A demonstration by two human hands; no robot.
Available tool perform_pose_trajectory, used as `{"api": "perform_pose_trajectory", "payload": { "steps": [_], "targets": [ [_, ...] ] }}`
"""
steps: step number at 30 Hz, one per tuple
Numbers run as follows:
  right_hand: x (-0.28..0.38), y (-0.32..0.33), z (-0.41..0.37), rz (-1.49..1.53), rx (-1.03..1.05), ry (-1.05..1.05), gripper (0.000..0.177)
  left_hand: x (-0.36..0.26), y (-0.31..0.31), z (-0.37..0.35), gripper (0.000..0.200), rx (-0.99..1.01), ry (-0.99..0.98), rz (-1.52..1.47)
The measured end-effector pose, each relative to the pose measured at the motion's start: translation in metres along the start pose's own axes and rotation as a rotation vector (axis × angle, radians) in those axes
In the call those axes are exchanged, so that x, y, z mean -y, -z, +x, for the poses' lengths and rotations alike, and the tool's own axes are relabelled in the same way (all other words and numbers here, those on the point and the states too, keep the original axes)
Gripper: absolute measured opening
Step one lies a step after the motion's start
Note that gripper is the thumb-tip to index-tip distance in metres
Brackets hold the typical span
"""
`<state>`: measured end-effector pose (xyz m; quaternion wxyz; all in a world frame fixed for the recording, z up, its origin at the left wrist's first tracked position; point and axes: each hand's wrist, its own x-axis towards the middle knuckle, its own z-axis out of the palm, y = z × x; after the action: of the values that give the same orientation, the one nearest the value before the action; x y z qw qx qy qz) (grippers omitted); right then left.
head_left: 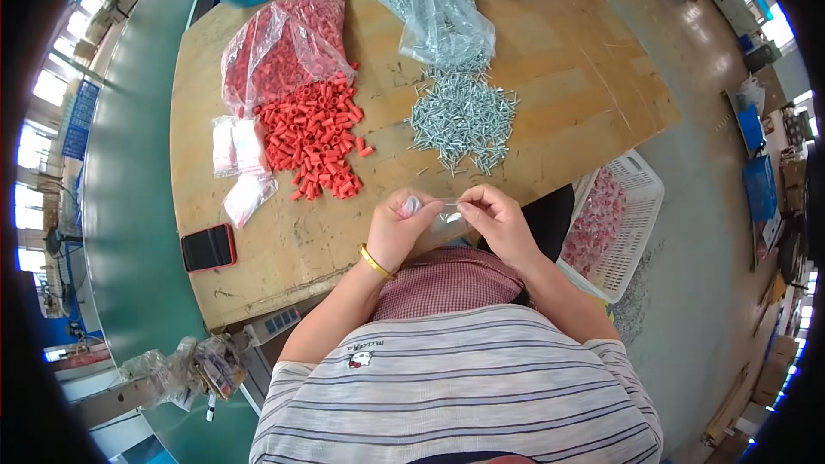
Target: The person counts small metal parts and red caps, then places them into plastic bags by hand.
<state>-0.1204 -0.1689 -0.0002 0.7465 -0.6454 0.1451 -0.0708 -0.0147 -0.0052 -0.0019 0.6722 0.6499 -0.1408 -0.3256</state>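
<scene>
Clear plastic point(449, 218) spans the gap between two hands near the table's point(275, 258) close edge. On the left, the left hand point(402, 223) pinches one side, fingers curled around a whitish bundle point(411, 205); the right hand point(498, 222) pinches the other, thumb against finger.

A head-worn camera (a wide fisheye) looks forward and down past the nearby striped shirt point(455, 378) onto the tabletop point(563, 47).

Small bag point(449, 217): clear. Plugs point(316, 133): red. Screws point(464, 116): silver-grey. Phone point(208, 249): black, red-edged. Crate point(638, 216): white. Bracelet point(375, 262): yellow. Shirt point(464, 387): pale grey, dark stripes. Cloth point(447, 290): maroon, checked.
</scene>
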Motion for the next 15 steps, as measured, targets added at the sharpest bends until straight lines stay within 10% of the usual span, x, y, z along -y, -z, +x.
{"api": "perform_pose_trajectory", "payload": {
  "steps": [9, 15],
  "targets": [
    [0.003, 0.005, 0.001, -0.147, 0.016, -0.009, 0.012, -0.008, 0.007, -0.001, 0.017, 0.116, 0.021, 0.063],
    [0.015, 0.01, 0.005, -0.474, 0.087, 0.172, 0.016, -0.014, 0.014, 0.005, 0.014, 0.159, -0.296, 0.481]
  ]
}}
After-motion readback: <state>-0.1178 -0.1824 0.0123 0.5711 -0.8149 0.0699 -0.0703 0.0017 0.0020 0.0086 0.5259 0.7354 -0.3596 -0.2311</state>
